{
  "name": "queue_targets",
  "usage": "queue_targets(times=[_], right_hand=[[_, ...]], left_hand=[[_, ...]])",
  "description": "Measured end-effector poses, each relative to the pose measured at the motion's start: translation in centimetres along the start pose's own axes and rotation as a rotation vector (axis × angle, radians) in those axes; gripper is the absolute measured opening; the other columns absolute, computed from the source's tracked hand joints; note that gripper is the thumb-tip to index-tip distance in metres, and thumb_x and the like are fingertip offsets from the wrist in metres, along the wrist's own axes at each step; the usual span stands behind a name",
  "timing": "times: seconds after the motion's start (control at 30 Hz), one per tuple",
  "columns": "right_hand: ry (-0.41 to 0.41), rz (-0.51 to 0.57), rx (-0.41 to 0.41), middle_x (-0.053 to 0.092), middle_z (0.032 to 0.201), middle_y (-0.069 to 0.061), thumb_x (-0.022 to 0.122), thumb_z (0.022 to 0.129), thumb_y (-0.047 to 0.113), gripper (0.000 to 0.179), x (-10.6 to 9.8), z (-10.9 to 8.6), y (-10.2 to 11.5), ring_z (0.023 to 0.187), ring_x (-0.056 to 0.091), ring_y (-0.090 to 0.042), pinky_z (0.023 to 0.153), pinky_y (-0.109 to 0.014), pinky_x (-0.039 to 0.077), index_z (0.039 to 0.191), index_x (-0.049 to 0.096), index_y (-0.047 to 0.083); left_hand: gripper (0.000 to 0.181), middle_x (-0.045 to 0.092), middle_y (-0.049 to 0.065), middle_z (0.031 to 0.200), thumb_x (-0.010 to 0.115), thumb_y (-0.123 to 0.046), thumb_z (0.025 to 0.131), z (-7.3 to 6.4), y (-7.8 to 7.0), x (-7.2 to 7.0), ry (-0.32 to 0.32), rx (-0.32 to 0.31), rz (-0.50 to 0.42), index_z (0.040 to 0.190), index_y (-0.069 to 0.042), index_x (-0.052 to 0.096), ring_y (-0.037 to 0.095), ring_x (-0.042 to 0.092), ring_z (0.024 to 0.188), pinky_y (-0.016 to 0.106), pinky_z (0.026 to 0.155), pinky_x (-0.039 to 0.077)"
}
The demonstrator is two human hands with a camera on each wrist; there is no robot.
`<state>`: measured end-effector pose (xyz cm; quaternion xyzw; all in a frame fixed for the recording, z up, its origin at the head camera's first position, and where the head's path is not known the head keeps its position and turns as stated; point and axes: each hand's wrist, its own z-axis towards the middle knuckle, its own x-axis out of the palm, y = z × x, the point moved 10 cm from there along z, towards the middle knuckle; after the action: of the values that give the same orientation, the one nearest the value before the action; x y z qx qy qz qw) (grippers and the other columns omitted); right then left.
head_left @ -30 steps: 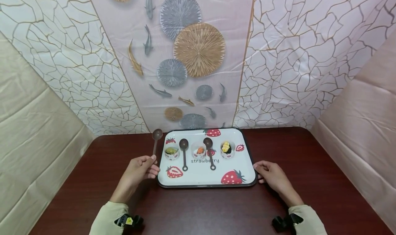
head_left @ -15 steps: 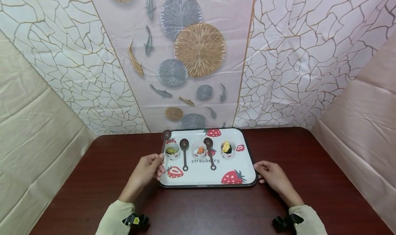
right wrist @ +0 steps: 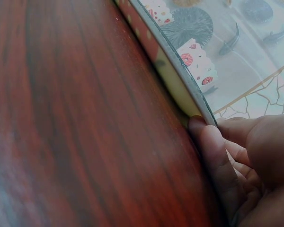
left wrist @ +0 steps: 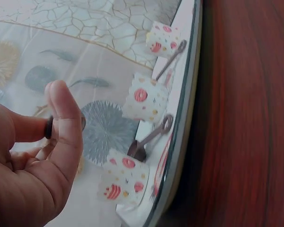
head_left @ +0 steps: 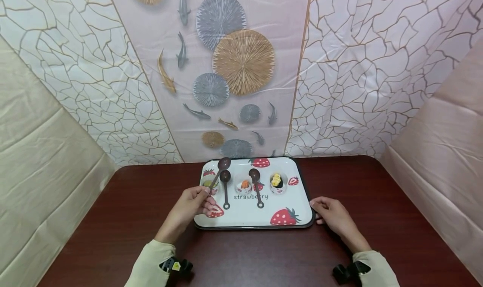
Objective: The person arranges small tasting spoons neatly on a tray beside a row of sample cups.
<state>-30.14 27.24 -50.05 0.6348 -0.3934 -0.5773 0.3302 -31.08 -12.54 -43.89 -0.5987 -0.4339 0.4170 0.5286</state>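
My left hand (head_left: 188,207) pinches the handle of a dark brown spoon (head_left: 224,164) between thumb and fingers. This spoon is held above the left part of a white strawberry-print tray (head_left: 245,219), its bowl toward the back. It partly covers the left paper cup (head_left: 215,191), which has something green in it. Two more brown spoons lie on the tray, a left one (head_left: 225,176) and a right one (head_left: 254,174). My right hand (head_left: 333,213) grips the tray's right rim; in the right wrist view, thumb and fingers (right wrist: 213,142) are on either side of it.
A middle cup (head_left: 244,191) holds an orange piece, and a right cup (head_left: 278,191) something yellow and black. The tray lies at the far side of a dark red-brown table (head_left: 249,257). Patterned cloth (head_left: 241,123) hangs right behind the table.
My left hand has moved right with the spoon, from beside the tray's left edge to over its left part. The spoon now tilts to the right. My right hand stays on the rim.
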Motion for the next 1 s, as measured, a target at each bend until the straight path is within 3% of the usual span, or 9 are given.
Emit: queue_targets(times=[0.3, 0.63, 0.83, 1.0], right_hand=[[0.007, -0.004, -0.013, 0.070, 0.099, -0.010, 0.057, 0.111, 0.020, 0.034, 0.1, 0.1, 0.5, 0.078, 0.066, -0.015, 0.064, -0.028, 0.063, 0.127, 0.066, -0.009], [0.010, -0.019, -0.012, 0.070, 0.098, -0.010, 0.057, 0.111, 0.021, 0.034, 0.1, 0.2, 0.6, 0.077, 0.066, -0.015, 0.063, -0.028, 0.062, 0.127, 0.066, -0.009], [0.012, -0.019, -0.008, 0.071, 0.100, -0.011, 0.058, 0.111, 0.021, 0.035, 0.1, 0.2, 0.5, 0.078, 0.066, -0.014, 0.064, -0.027, 0.063, 0.127, 0.066, -0.009], [0.007, -0.011, -0.022, 0.069, 0.093, -0.008, 0.057, 0.111, 0.018, 0.033, 0.0, 0.2, 0.3, 0.076, 0.065, -0.014, 0.062, -0.027, 0.062, 0.126, 0.066, -0.011]], left_hand=[[0.036, 0.072, 0.010, 0.095, 0.038, -0.006, 0.114, 0.2, -0.1, 1.6, 0.082, -0.014, -0.034, 0.134, 0.023, 0.045, 0.012, 0.074, 0.080, 0.025, 0.073, 0.065], [0.039, 0.068, 0.032, 0.119, 0.043, -0.004, 0.110, 0.7, 0.1, 3.6, 0.093, -0.032, 0.013, 0.142, 0.019, 0.046, 0.012, 0.075, 0.089, 0.024, 0.078, 0.064], [0.043, 0.061, 0.040, 0.130, 0.046, 0.000, 0.109, 1.2, -0.1, 5.3, 0.126, -0.024, -0.053, 0.147, 0.020, 0.041, 0.016, 0.077, 0.097, 0.029, 0.088, 0.064], [0.048, 0.064, 0.036, 0.131, 0.052, 0.002, 0.107, 1.8, -0.3, 6.5, 0.103, -0.033, -0.129, 0.150, 0.018, 0.039, 0.024, 0.076, 0.105, 0.033, 0.094, 0.063]])
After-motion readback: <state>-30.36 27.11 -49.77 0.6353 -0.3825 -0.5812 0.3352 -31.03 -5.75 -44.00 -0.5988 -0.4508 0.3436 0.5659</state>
